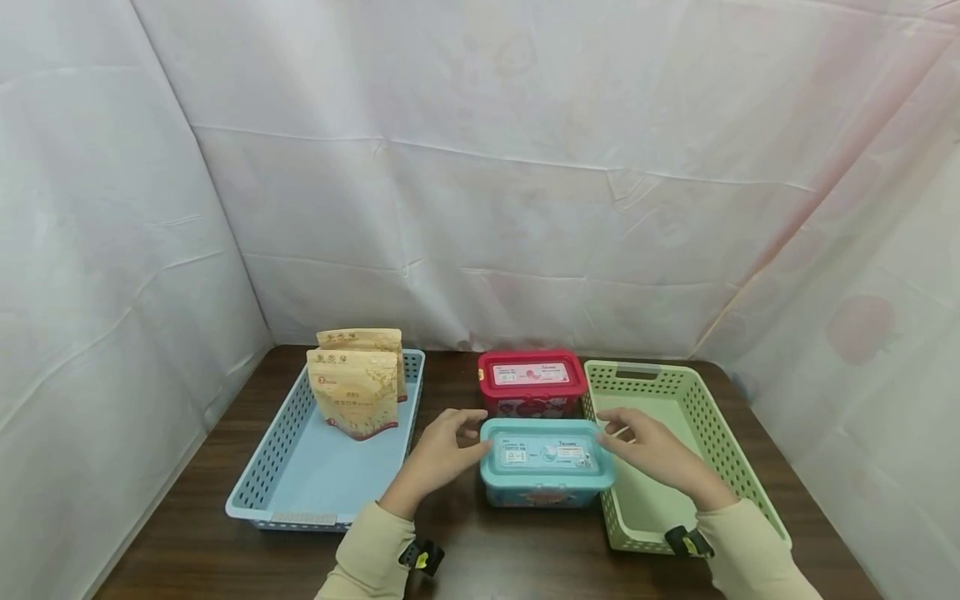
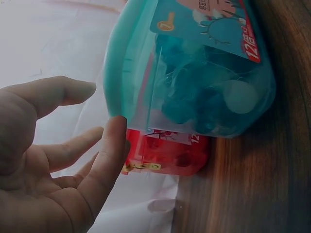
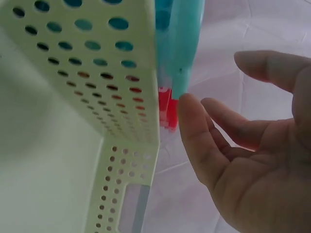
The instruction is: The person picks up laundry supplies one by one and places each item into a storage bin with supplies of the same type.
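A teal lidded box [image 1: 547, 454] stands on the table between the two hands; its clear side [image 2: 204, 87] shows round pods inside. The left hand [image 1: 442, 454] is at its left end, fingers loosely bent, a fingertip at the lid's edge in the left wrist view. On the other end, the right hand [image 1: 652, 450] has its fingers loosely bent beside the lid [image 3: 184, 48], over the green basket's near side. Neither hand grips the box; whether the fingertips touch it, I cannot tell. Behind it stands a red lidded box [image 1: 532, 375].
At left a blue basket [image 1: 251, 475] holds two yellow pouches [image 1: 356, 396] standing upright. The green basket [image 1: 738, 450] lies at right, its wall right against the teal box. White cloth [image 1: 487, 208] hangs behind and at both sides of the dark wooden table [image 1: 510, 558].
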Available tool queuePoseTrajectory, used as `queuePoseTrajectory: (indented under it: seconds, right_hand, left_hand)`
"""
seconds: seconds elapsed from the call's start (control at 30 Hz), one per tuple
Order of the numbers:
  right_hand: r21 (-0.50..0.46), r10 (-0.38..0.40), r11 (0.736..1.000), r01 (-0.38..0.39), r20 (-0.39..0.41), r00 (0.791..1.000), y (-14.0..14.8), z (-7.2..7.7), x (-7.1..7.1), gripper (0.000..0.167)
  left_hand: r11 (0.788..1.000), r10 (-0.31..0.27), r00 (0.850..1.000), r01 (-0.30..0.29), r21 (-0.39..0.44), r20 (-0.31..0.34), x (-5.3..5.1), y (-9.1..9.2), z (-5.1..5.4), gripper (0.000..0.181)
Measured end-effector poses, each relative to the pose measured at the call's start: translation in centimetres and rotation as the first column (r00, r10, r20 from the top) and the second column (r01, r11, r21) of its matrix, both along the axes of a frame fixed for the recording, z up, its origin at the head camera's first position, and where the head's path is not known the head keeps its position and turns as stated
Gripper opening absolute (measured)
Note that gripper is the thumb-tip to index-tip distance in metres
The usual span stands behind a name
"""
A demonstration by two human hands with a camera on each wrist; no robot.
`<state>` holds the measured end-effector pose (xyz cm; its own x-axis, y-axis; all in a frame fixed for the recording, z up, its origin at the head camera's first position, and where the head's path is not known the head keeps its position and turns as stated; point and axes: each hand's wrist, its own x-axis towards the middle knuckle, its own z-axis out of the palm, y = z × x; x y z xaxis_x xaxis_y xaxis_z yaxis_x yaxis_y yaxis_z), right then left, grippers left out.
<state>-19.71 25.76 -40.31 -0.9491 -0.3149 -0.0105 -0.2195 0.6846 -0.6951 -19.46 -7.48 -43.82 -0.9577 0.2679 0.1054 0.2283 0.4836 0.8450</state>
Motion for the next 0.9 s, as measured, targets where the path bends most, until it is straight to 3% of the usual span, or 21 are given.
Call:
queuePoseTrajectory:
  seconds: [0.53, 0.9]
  right_hand:
    - [0.067, 0.104, 0.992, -0.107, 0.048, 0.993, -0.4, 0.4, -0.5, 0.057]
    - [0.122, 0.102, 0.987, -0.108, 0.055, 0.993, -0.8, 0.7, -0.8, 0.054]
  left_hand:
    - [1.000, -0.025, 1.000, 0.026, -0.017, 0.010, -0.3, 0.2, -0.3, 0.055]
    - [0.999, -0.030, 0.999, 0.031, -0.027, 0.014, -0.4, 0.1, -0.2, 0.055]
